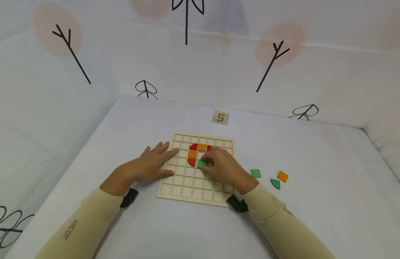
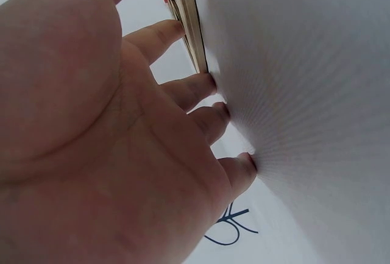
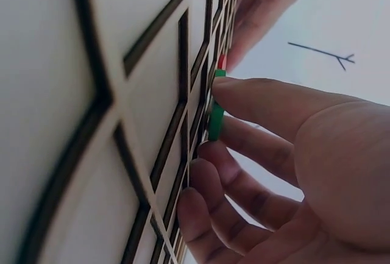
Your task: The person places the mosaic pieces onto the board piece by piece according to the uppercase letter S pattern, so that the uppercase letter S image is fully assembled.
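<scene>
A pale wooden grid board point(image 1: 183, 180) lies on the white cloth. My right hand point(image 1: 223, 164) is over its middle, thumb and finger pinching a green square tile point(image 1: 201, 164). In the right wrist view this green tile point(image 3: 216, 121) stands out from the grid between thumb and fingers. Beside it on the board are red quarter-round tiles point(image 1: 191, 162) and orange square tiles point(image 1: 192, 154); the right hand partly covers another red one. With fingers spread, my left hand point(image 1: 148, 166) rests at the board's left edge, thumb and index finger over the board and the other fingertips on the cloth.
Right of the board lie a loose green square tile point(image 1: 256, 173), a green quarter-round tile point(image 1: 275, 183) and an orange square tile point(image 1: 282, 176). Behind the board is a small pattern card point(image 1: 220, 117). White printed fabric point(image 1: 219, 72) rises at the back.
</scene>
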`<state>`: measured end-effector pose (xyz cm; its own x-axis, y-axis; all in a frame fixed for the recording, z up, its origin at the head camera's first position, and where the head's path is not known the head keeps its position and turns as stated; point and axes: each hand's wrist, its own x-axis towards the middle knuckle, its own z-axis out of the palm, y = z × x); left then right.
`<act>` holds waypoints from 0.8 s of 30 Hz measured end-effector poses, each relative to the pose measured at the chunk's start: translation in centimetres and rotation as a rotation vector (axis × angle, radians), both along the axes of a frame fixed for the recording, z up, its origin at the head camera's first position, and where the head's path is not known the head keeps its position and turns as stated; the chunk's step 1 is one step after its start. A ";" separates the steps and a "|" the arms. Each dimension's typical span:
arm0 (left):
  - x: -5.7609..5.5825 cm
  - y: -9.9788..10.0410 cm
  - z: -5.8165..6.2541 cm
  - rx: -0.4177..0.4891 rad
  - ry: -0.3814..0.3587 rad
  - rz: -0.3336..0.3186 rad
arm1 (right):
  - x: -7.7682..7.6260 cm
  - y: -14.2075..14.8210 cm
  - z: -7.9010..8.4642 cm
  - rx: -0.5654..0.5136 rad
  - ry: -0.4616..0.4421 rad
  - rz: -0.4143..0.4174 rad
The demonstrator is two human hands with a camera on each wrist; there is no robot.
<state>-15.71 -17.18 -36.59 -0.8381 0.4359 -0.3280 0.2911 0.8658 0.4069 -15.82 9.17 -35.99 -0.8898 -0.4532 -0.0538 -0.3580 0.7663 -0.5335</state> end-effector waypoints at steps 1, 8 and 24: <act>0.0 0.0 0.0 -0.004 0.002 0.001 | 0.0 0.0 -0.1 -0.001 0.001 -0.002; 0.0 0.1 0.1 0.001 -0.005 0.008 | 0.0 0.1 -0.2 -0.005 -0.014 -0.013; 0.0 0.1 -0.2 -0.004 0.005 0.007 | -0.1 0.1 -0.3 -0.005 -0.014 0.010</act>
<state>-15.69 -17.10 -36.80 -0.8429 0.4286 -0.3252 0.2872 0.8696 0.4016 -15.87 9.31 -36.24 -0.8843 -0.4626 -0.0635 -0.3585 0.7597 -0.5425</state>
